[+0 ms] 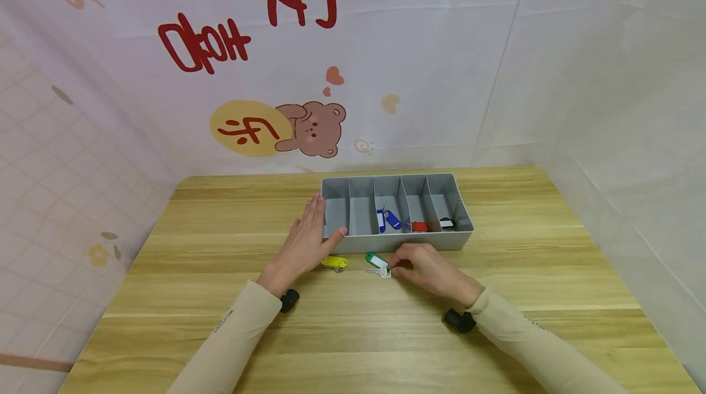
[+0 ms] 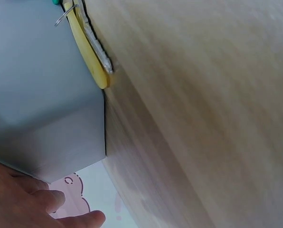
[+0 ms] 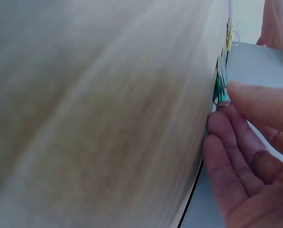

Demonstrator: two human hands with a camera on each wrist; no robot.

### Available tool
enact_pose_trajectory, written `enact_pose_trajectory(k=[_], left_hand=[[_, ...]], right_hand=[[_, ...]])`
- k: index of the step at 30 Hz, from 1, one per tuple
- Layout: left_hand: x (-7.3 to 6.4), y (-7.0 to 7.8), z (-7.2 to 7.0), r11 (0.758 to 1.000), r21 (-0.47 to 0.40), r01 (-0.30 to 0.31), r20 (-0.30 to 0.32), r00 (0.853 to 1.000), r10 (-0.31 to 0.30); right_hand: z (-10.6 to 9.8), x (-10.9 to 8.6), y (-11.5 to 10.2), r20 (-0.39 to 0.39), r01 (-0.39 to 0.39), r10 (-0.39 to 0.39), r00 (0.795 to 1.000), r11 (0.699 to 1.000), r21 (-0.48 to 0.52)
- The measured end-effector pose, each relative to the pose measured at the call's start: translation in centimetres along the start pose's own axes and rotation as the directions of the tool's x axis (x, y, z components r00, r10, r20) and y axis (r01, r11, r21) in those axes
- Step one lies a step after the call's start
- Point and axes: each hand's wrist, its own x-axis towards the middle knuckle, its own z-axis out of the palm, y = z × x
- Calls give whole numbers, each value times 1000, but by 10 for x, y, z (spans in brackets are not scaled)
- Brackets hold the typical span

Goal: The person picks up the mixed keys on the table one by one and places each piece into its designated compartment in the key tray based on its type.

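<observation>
My left hand (image 1: 306, 234) lies with straight fingers along the left end of the grey divided box (image 1: 397, 243), its thumb at the front rim. In front of the box my right hand (image 1: 427, 268) pinches a key with a green tag (image 1: 377, 260) between thumb and fingertips, low at the table. The right wrist view shows the green tag (image 3: 220, 88) beside the thumb. A key with a yellow tag (image 1: 334, 261) lies by the box's front wall, near my left hand; the left wrist view shows this yellow tag (image 2: 87, 50) edge-on against the wall.
Blue tags (image 1: 393, 219) lie in the box's middle compartment, a red tag (image 1: 420, 227) just right of them, and a black tag (image 1: 447, 223) in the right-end compartment. The wooden table (image 1: 353, 333) meets a printed cloth backdrop (image 1: 441, 75) behind the box.
</observation>
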Motion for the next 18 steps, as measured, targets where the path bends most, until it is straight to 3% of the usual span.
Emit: enact_pose_trajectory(k=[7, 18], left_hand=[[-1, 0, 0, 1000, -15, -9, -5, 1000, 8], [-1, 0, 0, 1000, -22, -14, -15, 1000, 13]], right_hand=[[1, -1, -2, -40, -7, 3, 999, 996, -85], [-3, -9, -6, -136, 45, -52, 989, 997, -54]])
